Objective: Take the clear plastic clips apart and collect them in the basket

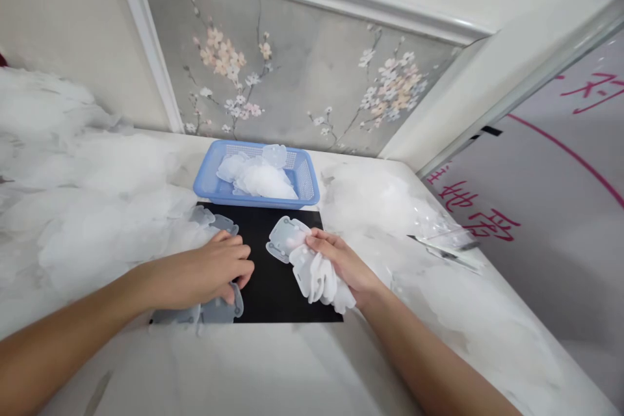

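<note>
My right hand [338, 260] grips a fanned bunch of thin translucent plastic pieces [312, 276] with notched, rounded edges. One piece [285, 239] of the bunch sticks out to the left over a black mat [266, 292]. On the mat's left side, my left hand [219, 270] is closed, with its fingers curled and its thumb down against a translucent plastic piece [238, 302]. More such pieces [217, 313] lie beneath and around that hand, partly hidden by it.
Behind the mat stands a blue plastic basket [207, 192] holding a pile of the same pieces. Large heaps of whitish pieces [97, 221] cover the left of the table, with further heaps [370, 198] on the right. A board with red writing [560, 208] leans at right.
</note>
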Demonstrator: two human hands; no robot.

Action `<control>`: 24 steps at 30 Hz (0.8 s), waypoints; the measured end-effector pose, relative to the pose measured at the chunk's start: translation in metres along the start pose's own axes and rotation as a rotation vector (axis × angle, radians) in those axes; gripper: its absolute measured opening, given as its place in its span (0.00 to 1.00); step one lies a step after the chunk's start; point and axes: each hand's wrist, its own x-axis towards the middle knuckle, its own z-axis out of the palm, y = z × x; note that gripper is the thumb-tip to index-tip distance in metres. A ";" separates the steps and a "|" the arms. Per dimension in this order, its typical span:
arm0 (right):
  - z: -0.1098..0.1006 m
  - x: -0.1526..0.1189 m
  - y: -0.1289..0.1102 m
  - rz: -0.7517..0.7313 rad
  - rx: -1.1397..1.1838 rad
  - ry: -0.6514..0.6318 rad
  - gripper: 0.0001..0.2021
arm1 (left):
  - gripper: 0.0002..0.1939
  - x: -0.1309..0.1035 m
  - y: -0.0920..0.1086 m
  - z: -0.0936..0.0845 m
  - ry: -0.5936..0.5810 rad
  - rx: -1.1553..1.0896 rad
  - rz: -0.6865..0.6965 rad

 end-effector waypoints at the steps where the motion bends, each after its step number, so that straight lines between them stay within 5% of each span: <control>1: 0.000 0.000 -0.001 0.004 -0.004 -0.001 0.17 | 0.06 0.000 0.001 -0.002 -0.007 -0.033 -0.024; 10: 0.000 0.002 -0.002 -0.074 -0.114 0.052 0.15 | 0.12 0.008 -0.005 -0.009 0.234 -0.598 -0.301; 14: 0.002 0.000 -0.001 -0.290 -0.432 0.091 0.12 | 0.13 0.014 -0.006 -0.002 0.345 -0.960 -0.365; 19: 0.008 -0.011 0.003 -0.554 -0.862 0.104 0.09 | 0.15 0.016 0.004 -0.002 0.341 -1.341 -0.357; 24: 0.009 -0.014 0.012 -0.744 -1.187 0.008 0.23 | 0.16 0.015 0.008 -0.004 0.331 -1.437 -0.274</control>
